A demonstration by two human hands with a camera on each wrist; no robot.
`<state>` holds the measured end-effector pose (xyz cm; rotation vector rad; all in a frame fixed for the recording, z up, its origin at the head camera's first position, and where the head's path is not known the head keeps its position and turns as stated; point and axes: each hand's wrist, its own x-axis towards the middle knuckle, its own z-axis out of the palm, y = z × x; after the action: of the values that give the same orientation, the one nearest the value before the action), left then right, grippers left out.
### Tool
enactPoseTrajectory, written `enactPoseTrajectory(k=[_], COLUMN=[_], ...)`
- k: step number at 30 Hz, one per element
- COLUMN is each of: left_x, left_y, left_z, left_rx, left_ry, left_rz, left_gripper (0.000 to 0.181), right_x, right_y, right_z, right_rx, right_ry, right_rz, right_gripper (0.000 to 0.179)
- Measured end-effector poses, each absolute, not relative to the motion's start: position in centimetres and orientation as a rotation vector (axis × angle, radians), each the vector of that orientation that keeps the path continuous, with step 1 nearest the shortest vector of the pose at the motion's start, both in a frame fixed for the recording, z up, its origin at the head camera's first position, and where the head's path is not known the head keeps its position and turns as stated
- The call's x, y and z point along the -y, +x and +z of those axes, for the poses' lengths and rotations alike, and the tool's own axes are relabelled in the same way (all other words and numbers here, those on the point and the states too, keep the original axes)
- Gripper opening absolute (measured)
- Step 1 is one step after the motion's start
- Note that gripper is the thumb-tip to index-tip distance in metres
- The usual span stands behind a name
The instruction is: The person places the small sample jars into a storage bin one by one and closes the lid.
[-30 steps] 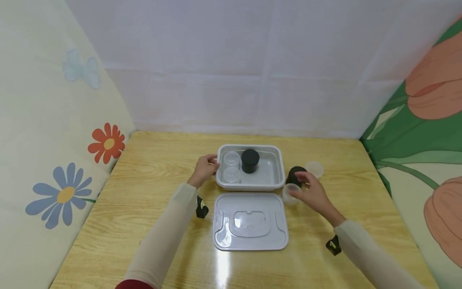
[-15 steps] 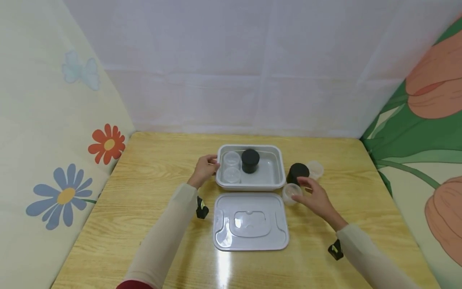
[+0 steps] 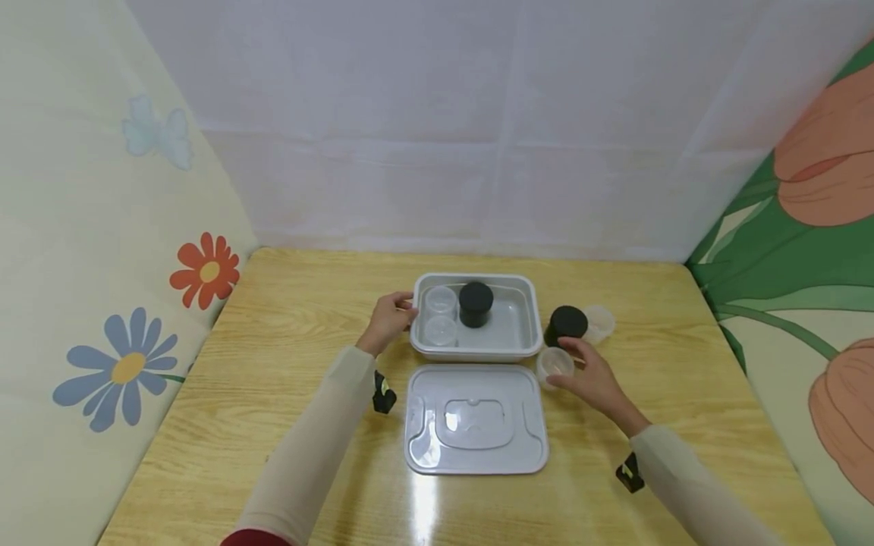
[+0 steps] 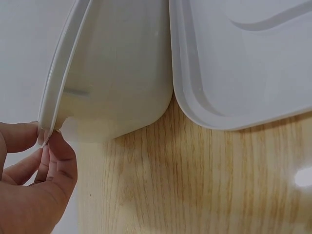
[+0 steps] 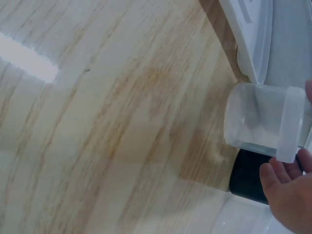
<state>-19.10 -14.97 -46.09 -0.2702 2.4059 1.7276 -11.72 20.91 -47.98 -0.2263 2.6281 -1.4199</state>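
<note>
My left hand (image 3: pixel 388 322) pinches the left rim of a white plastic food box (image 3: pixel 478 355). In the left wrist view, the thumb and fingers of my left hand (image 4: pixel 36 180) close on that rim. At the box's front right corner stands a clear lidded jar (image 3: pixel 550 362). My right hand (image 3: pixel 594 379) grips it at the lid, thumb on the near side and fingers on the far side. The right wrist view has the clear jar (image 5: pixel 256 117) upright, with curled fingers of my right hand (image 5: pixel 292 195) along its lid edge; the thumb is mostly out of frame.
Two clear jars (image 3: pixel 440 331) and a black jar (image 3: pixel 476 303) stand inside the box. The box's white lid (image 3: pixel 478 425) lies in front of it. Beyond my right hand are another black jar (image 3: pixel 567 324) and a translucent jar (image 3: pixel 599 324).
My right hand has drawn back from over the black jar and lowered around the clear jar's lid. My left hand has stayed on the box rim.
</note>
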Motion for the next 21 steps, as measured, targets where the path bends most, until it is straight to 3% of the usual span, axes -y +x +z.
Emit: enactPoseTrajectory(k=[21], left_x=[15.02], left_y=[-19.05], left_z=[-45.97], left_rx=[-2.402], left_ry=[-0.265], left_rz=[1.723], left_gripper=[0.041], right_x=[-20.58], right_y=[-11.54], right_z=[-48.82], right_rx=[-2.650], right_ry=[-0.227], right_rz=[-1.417], right_gripper=[0.069])
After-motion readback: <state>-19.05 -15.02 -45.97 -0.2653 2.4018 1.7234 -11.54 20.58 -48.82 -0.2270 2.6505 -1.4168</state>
